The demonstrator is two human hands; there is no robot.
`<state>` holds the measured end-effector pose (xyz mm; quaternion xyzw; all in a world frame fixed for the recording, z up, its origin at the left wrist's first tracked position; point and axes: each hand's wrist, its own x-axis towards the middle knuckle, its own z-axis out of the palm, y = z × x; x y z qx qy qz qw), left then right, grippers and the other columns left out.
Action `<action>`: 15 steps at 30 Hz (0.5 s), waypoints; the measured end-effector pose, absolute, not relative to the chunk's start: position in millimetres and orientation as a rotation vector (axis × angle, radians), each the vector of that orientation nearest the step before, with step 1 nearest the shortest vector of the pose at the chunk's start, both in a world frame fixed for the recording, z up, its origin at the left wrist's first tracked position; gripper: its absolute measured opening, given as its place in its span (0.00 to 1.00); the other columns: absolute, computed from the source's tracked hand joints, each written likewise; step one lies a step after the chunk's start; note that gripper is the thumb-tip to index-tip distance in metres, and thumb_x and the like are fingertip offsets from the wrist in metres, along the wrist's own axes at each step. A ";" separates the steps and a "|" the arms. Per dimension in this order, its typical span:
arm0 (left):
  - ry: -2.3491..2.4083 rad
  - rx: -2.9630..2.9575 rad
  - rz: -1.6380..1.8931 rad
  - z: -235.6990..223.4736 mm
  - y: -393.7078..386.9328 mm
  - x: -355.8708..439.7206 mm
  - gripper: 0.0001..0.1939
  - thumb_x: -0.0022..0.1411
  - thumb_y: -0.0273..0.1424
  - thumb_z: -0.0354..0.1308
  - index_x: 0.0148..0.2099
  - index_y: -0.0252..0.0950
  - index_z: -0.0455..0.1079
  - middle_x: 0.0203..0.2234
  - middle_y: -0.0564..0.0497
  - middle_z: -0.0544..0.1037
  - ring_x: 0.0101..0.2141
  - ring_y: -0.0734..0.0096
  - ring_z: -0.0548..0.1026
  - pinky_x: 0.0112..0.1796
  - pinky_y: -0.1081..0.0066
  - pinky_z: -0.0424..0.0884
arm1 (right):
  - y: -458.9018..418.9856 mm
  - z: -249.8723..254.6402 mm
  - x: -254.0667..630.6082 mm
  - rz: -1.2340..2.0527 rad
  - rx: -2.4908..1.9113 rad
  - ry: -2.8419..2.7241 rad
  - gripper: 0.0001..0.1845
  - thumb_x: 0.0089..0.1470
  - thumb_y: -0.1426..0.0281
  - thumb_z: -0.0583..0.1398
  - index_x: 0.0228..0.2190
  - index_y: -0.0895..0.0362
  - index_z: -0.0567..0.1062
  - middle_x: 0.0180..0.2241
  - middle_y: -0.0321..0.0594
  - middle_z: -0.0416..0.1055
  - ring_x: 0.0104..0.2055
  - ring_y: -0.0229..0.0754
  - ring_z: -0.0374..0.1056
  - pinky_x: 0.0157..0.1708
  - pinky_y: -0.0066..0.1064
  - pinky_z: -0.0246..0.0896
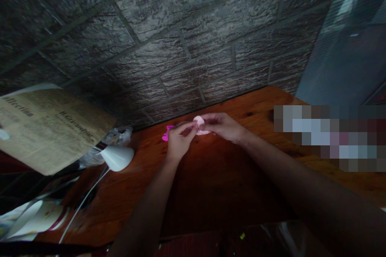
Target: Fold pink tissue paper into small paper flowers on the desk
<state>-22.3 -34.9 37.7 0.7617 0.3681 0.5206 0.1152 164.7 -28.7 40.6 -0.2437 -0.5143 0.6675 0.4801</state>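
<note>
Evidently, both hands are engaged on one small item. The left hand (182, 138) closes thumb and fingers on a pale pink piece (198, 120), and the right hand (223, 127) pinches the same piece from its other side, so it sits directly between the two, above the counter (135, 192). Material cannot be confirmed; it appears thin and soft.

Principal hazard, in my judgement: uneven pull between the hands could crease, stretch or tear the piece, and a light pinch at its edge could let it slip. Dim lighting may aggravate both faults by concealing the edges.

Secondary hazard: a magenta piece (165, 135) lies just beyond the left hand, partly hidden by it; contact cannot be determined. A careless sideways shift of that hand could push or crumple it. Farther left of the left hand, a white cone-shaped object (119, 157) trails a cord (86, 204), which a wide forearm sweep might snag.
</note>
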 end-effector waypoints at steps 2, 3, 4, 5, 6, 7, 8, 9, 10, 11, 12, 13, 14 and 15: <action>1.091 2.217 1.510 36.6 -34.4 -22.3 0.07 0.61 0.31 0.65 0.41 0.39 0.82 0.35 0.48 0.86 0.33 0.67 0.83 0.36 0.68 0.80 | -29.2 41.4 165.0 1.616 -0.592 -1.272 0.13 0.45 0.76 0.69 0.36 0.58 0.81 0.33 0.37 0.81 0.35 0.37 0.75 0.41 0.31 0.70; 1.091 2.217 1.500 36.2 -34.2 -22.6 0.07 0.61 0.31 0.65 0.41 0.39 0.81 0.36 0.48 0.86 0.33 0.67 0.83 0.37 0.67 0.80 | -29.8 42.1 165.3 1.608 -0.600 -1.281 0.13 0.45 0.76 0.69 0.36 0.58 0.81 0.33 0.37 0.81 0.35 0.37 0.75 0.41 0.31 0.70; 1.086 2.222 1.492 36.1 -34.1 -23.0 0.07 0.61 0.31 0.65 0.42 0.39 0.81 0.36 0.48 0.86 0.34 0.67 0.83 0.37 0.67 0.80 | -30.5 43.0 165.7 1.597 -0.618 -1.290 0.12 0.46 0.76 0.69 0.37 0.58 0.81 0.33 0.37 0.81 0.35 0.37 0.75 0.39 0.30 0.70; 1.076 2.230 1.485 36.1 -34.2 -23.5 0.08 0.61 0.31 0.65 0.43 0.39 0.81 0.36 0.48 0.86 0.34 0.67 0.83 0.38 0.67 0.80 | -31.3 43.9 166.2 1.582 -0.643 -1.297 0.12 0.47 0.75 0.68 0.37 0.58 0.81 0.32 0.37 0.80 0.34 0.37 0.74 0.38 0.29 0.69; 1.064 2.242 1.478 36.3 -34.5 -23.8 0.08 0.61 0.31 0.65 0.43 0.39 0.81 0.37 0.48 0.85 0.34 0.67 0.83 0.39 0.67 0.80 | -32.0 44.7 166.7 1.565 -0.670 -1.300 0.11 0.49 0.75 0.68 0.37 0.58 0.81 0.32 0.37 0.80 0.34 0.37 0.74 0.36 0.29 0.69; 1.052 2.254 1.473 36.6 -35.0 -23.9 0.08 0.61 0.31 0.65 0.44 0.39 0.81 0.37 0.48 0.85 0.34 0.67 0.83 0.39 0.67 0.81 | -32.5 45.3 167.2 1.551 -0.694 -1.298 0.10 0.50 0.74 0.67 0.37 0.58 0.81 0.31 0.37 0.80 0.33 0.37 0.73 0.35 0.28 0.68; 1.044 2.262 1.469 37.0 -35.6 -23.7 0.08 0.61 0.30 0.65 0.44 0.39 0.81 0.37 0.48 0.85 0.34 0.67 0.83 0.39 0.67 0.81 | -32.7 45.5 167.5 1.539 -0.710 -1.296 0.08 0.51 0.74 0.66 0.37 0.58 0.81 0.30 0.37 0.80 0.32 0.36 0.73 0.34 0.28 0.68; 1.043 2.269 1.470 37.5 -36.4 -23.3 0.08 0.61 0.30 0.65 0.44 0.39 0.81 0.37 0.48 0.85 0.34 0.68 0.83 0.38 0.67 0.81 | -32.6 45.3 167.6 1.531 -0.716 -1.294 0.07 0.52 0.73 0.66 0.36 0.58 0.81 0.30 0.37 0.79 0.32 0.36 0.73 0.34 0.28 0.68; 1.045 2.276 1.475 38.0 -37.1 -22.7 0.08 0.61 0.29 0.65 0.44 0.39 0.81 0.37 0.48 0.85 0.34 0.68 0.83 0.38 0.68 0.81 | -32.0 44.6 167.5 1.529 -0.712 -1.296 0.07 0.52 0.73 0.66 0.36 0.58 0.81 0.30 0.37 0.79 0.32 0.36 0.72 0.34 0.28 0.68; 1.052 2.283 1.488 38.6 -37.8 -21.9 0.08 0.61 0.29 0.65 0.43 0.39 0.81 0.37 0.48 0.85 0.33 0.68 0.83 0.37 0.68 0.80 | -31.2 43.4 167.1 1.531 -0.702 -1.296 0.07 0.51 0.73 0.67 0.35 0.58 0.82 0.30 0.38 0.80 0.32 0.36 0.72 0.35 0.28 0.68; 1.059 2.293 1.506 39.1 -38.4 -21.2 0.07 0.61 0.28 0.65 0.43 0.39 0.81 0.36 0.48 0.85 0.32 0.69 0.83 0.36 0.69 0.80 | -30.2 42.0 166.5 1.536 -0.685 -1.292 0.08 0.50 0.72 0.68 0.35 0.58 0.82 0.30 0.38 0.80 0.32 0.36 0.73 0.35 0.29 0.68; 1.065 2.306 1.524 39.6 -38.8 -20.5 0.07 0.61 0.28 0.65 0.42 0.39 0.81 0.34 0.49 0.85 0.31 0.69 0.83 0.35 0.70 0.80 | -29.1 40.5 165.7 1.543 -0.664 -1.281 0.09 0.48 0.71 0.69 0.35 0.58 0.82 0.31 0.38 0.80 0.33 0.37 0.73 0.36 0.29 0.68; 1.070 2.320 1.544 40.0 -39.1 -20.0 0.06 0.60 0.28 0.65 0.41 0.39 0.81 0.33 0.49 0.85 0.30 0.70 0.82 0.34 0.71 0.80 | -28.2 39.1 164.8 1.551 -0.644 -1.269 0.11 0.46 0.70 0.70 0.35 0.58 0.82 0.32 0.38 0.81 0.33 0.37 0.73 0.37 0.29 0.69; 1.076 2.333 1.560 40.4 -39.2 -19.8 0.06 0.60 0.28 0.65 0.40 0.39 0.81 0.33 0.50 0.85 0.30 0.70 0.82 0.34 0.71 0.79 | -27.4 38.0 163.9 1.558 -0.628 -1.258 0.13 0.44 0.69 0.71 0.35 0.58 0.82 0.32 0.38 0.81 0.33 0.37 0.73 0.38 0.30 0.69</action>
